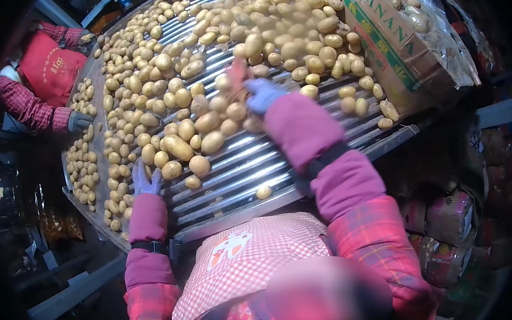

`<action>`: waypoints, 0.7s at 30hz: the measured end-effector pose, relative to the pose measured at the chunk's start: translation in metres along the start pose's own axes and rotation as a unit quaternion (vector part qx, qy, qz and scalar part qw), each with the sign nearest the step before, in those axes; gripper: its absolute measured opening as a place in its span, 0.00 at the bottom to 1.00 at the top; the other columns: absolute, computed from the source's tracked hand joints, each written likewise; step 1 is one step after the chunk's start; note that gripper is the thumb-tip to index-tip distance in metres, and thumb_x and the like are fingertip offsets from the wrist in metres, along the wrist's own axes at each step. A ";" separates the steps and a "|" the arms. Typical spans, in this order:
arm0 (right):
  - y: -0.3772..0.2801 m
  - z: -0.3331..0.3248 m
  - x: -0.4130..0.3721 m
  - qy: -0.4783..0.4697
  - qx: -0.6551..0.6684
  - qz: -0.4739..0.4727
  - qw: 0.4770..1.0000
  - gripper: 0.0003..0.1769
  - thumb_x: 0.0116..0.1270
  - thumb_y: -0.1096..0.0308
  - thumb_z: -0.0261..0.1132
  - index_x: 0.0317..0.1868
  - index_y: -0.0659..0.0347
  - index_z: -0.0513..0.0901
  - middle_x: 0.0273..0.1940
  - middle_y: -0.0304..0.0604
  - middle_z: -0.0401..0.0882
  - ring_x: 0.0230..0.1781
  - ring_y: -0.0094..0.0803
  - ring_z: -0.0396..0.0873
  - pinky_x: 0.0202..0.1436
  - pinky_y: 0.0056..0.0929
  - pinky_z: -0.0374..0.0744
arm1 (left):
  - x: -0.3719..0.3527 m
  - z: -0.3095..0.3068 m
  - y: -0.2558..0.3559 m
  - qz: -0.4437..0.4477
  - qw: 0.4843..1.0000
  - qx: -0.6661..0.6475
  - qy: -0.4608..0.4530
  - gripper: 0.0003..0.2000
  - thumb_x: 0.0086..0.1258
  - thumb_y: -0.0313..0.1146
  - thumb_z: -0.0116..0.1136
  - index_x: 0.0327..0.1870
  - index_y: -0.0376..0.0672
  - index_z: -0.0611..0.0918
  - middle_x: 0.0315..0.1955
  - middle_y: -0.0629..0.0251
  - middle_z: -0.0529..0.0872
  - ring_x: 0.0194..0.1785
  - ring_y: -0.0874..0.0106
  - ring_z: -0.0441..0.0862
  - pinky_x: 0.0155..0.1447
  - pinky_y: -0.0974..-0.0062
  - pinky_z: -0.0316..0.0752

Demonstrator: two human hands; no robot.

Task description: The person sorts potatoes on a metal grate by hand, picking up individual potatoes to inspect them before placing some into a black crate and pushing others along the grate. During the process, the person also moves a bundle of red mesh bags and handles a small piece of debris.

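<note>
Many yellow potatoes point(179, 147) lie on a bed of shiny metal rollers point(231, 188). My left hand point(146, 179), in a lilac glove, is at the near left of the rollers with its fingers apart, touching the potatoes there. Further out and to the right is my right hand point(264, 96), gloved in lilac too, over the middle of the rollers. Its fingers close on a blurred red thing point(236, 76) whose kind I cannot make out. Several potatoes lie just under and left of it.
A cardboard box point(400, 48) with plastic-wrapped contents stands at the far right edge. Across a side trough of potatoes point(81, 164), a co-worker in a red apron point(52, 68) has gloved hands at the potatoes. Stacked packages point(449, 219) are at the right.
</note>
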State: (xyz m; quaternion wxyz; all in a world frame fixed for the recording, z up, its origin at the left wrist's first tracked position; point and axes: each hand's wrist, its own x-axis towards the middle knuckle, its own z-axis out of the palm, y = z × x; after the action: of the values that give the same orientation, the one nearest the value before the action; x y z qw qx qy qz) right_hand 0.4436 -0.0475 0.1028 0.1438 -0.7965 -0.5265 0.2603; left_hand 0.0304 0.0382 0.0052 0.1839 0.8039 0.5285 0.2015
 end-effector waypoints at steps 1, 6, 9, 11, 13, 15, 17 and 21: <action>-0.015 0.014 0.001 -0.019 -0.010 -0.005 1.000 0.31 0.58 0.57 0.58 0.64 0.54 0.72 0.63 0.48 0.72 0.62 0.44 0.73 0.64 0.38 0.71 | -0.001 0.001 0.000 -0.002 1.000 0.017 0.007 0.34 0.65 0.46 0.60 0.71 0.46 0.64 0.68 0.43 0.60 0.71 0.47 0.60 0.71 0.55 0.59; -0.005 0.008 -0.047 0.208 0.105 -0.178 0.956 0.23 0.59 0.67 0.58 0.57 0.57 0.77 0.52 0.52 0.79 0.58 0.47 0.75 0.61 0.42 0.73 | -0.008 0.006 -0.010 0.034 0.998 0.029 0.044 0.33 0.64 0.45 0.60 0.70 0.49 0.65 0.66 0.40 0.63 0.70 0.46 0.61 0.70 0.54 0.59; 0.059 -0.055 -0.112 0.197 0.333 0.032 0.922 0.25 0.58 0.75 0.60 0.59 0.62 0.76 0.48 0.48 0.79 0.50 0.34 0.78 0.52 0.33 0.79 | -0.009 0.010 -0.016 -0.002 0.996 0.087 0.037 0.34 0.64 0.54 0.56 0.71 0.52 0.65 0.68 0.40 0.62 0.71 0.45 0.59 0.72 0.56 0.56; 0.217 -0.076 -0.147 0.242 0.103 0.012 0.965 0.26 0.60 0.75 0.57 0.61 0.64 0.74 0.54 0.51 0.77 0.53 0.36 0.77 0.58 0.32 0.75 | -0.011 0.005 -0.006 -0.030 0.994 0.105 0.026 0.35 0.64 0.54 0.56 0.71 0.54 0.64 0.68 0.41 0.61 0.71 0.45 0.60 0.71 0.56 0.59; 0.343 -0.095 -0.213 0.224 0.056 0.104 0.967 0.27 0.59 0.71 0.59 0.61 0.64 0.75 0.53 0.53 0.79 0.56 0.40 0.78 0.62 0.33 0.72 | -0.009 -0.004 0.008 -0.054 0.990 0.127 0.002 0.35 0.64 0.54 0.56 0.72 0.54 0.64 0.68 0.41 0.61 0.71 0.46 0.60 0.71 0.56 0.60; 0.373 -0.101 -0.234 0.117 -0.036 0.268 0.956 0.26 0.58 0.70 0.61 0.60 0.62 0.76 0.51 0.50 0.81 0.54 0.35 0.79 0.59 0.32 0.74 | -0.007 0.009 -0.003 -0.051 0.983 0.174 0.011 0.35 0.64 0.53 0.55 0.72 0.51 0.63 0.68 0.42 0.62 0.71 0.47 0.61 0.71 0.56 0.60; 0.312 -0.109 -0.203 0.066 -0.175 0.302 0.935 0.24 0.60 0.64 0.57 0.58 0.56 0.77 0.46 0.56 0.81 0.48 0.50 0.81 0.53 0.43 0.77 | -0.003 0.018 -0.020 0.061 0.990 0.114 0.062 0.34 0.65 0.50 0.55 0.71 0.48 0.63 0.68 0.43 0.62 0.71 0.48 0.60 0.72 0.57 0.58; 0.260 -0.093 -0.143 0.138 -0.046 0.113 0.983 0.26 0.56 0.64 0.60 0.58 0.55 0.79 0.45 0.56 0.81 0.48 0.51 0.79 0.56 0.37 0.76 | -0.004 0.006 -0.004 0.016 0.997 0.068 0.026 0.33 0.66 0.48 0.56 0.71 0.48 0.63 0.68 0.39 0.59 0.69 0.45 0.62 0.70 0.56 0.60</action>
State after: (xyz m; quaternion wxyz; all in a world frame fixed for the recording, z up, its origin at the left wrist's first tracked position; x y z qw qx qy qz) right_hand 0.6505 -0.2794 0.0861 0.1479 -0.8850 -0.4196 0.1374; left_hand 0.0291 0.0351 -0.0022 0.1116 0.8176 0.5325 0.1886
